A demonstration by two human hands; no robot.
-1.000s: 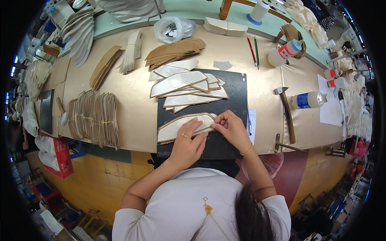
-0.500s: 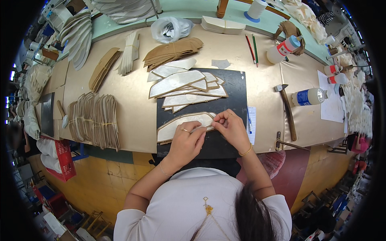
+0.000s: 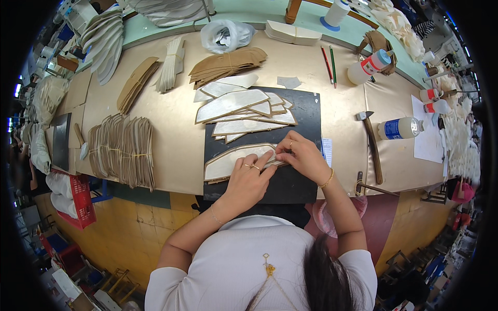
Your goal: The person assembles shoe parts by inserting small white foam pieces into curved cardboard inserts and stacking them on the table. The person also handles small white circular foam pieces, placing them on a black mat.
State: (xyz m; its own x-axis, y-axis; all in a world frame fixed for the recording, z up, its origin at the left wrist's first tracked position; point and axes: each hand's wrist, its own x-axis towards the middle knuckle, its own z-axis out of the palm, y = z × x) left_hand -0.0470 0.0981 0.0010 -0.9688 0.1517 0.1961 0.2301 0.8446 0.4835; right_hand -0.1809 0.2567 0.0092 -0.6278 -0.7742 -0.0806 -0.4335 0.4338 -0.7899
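Observation:
A curved white piece with a brown border (image 3: 228, 162) lies near the front of a black mat (image 3: 290, 187), over a similar brown-edged layer. My left hand (image 3: 248, 179) rests on its right half, fingers apart and pressing down from above. Beside it, my right hand (image 3: 301, 155) is closed in a pinch at the piece's right end, where the small edge between the fingertips is partly hidden. Farther back on the mat, several similar white pieces with brown borders (image 3: 233, 105) overlap in a loose pile.
Brown pieces (image 3: 228, 65) and a tied brown-and-white bundle (image 3: 122, 150) lie behind and left. A plastic bag (image 3: 226, 36) stands at the back. On the right are pencils (image 3: 330, 67), a glue bottle (image 3: 363, 70), a hammer (image 3: 372, 147) and a clear bottle (image 3: 399, 128).
The whole view has shifted slightly. My right hand stays pinched at the piece's right end, and my left fingers have moved a little right along the piece, closer to it.

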